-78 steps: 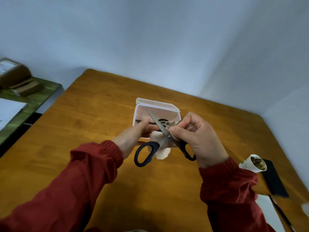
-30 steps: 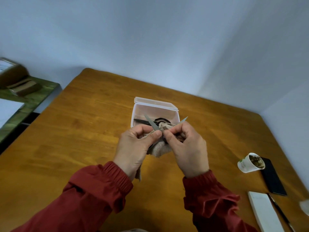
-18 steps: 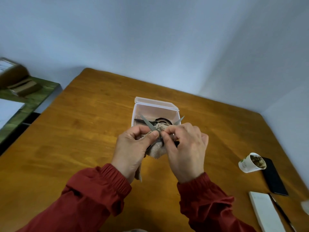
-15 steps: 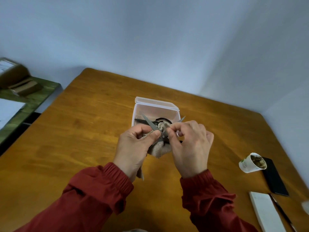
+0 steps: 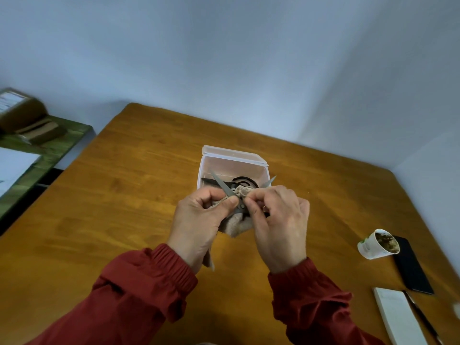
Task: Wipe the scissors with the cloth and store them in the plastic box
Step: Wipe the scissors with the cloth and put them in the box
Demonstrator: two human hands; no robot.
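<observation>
Right hand [image 5: 281,227] slid bladeward gripping one scissors [image 5: 222,186], left hand [image 5: 196,225] grip clenching one cloth [image 5: 236,226]

Two bare hands: left hand [image 5: 196,225], right hand [image 5: 281,227]. Long sleeves on both arms, dark brick red, same plain matte fabric. Left sleeve [image 5: 134,300] loose and baggy, bunched in deep folds behind wrist. Right sleeve [image 5: 316,302] likewise roomy, creased, darker in shadowed folds, faint sheen on ridges. Elastic band at each wrist, gathered into fine close ribs: left cuff [image 5: 171,260], right cuff [image 5: 293,272]. Small glint on one right-hand finger, too small to tell.
</observation>
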